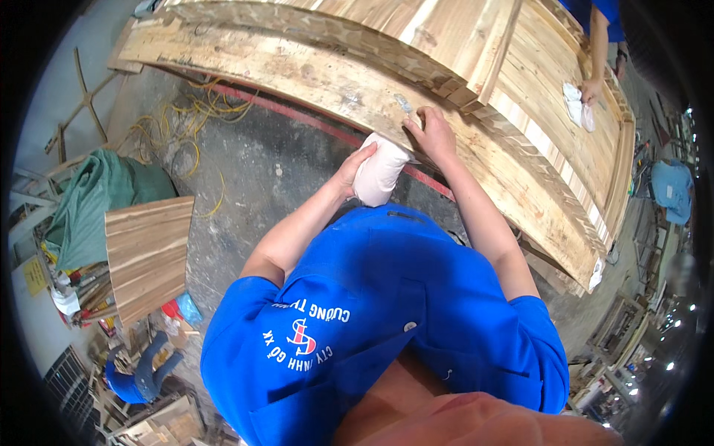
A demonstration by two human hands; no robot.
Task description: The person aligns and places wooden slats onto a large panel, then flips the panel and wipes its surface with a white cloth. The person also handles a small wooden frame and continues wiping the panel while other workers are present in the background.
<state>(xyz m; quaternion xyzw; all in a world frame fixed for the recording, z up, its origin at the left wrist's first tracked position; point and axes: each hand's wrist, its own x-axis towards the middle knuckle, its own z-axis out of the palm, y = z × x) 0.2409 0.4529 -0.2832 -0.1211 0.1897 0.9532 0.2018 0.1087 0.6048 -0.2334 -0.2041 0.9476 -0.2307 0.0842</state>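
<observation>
My left hand (pixel 351 172) is wrapped round a pale, whitish-pink bundle (pixel 378 175) that looks like a folded cloth or padded bag. The bundle is just off the near edge of a long wooden bench plank (pixel 297 74), in front of my body. At that edge, close to the bundle's top, my right hand (pixel 435 134) rests over the plank with thumb and forefinger apart. Nothing shows between those fingers. Just beyond their tips lies a small greyish scrap or smear (pixel 403 102) on the wood.
A large jointed wooden panel (pixel 431 30) lies on the bench. At the far right, another person's hand (pixel 592 91) presses white cloth (pixel 573 104) on it. Yellow cord (pixel 195 141) lies tangled on the floor. To the left are a wood board (pixel 149 253) and green sheeting (pixel 104 193).
</observation>
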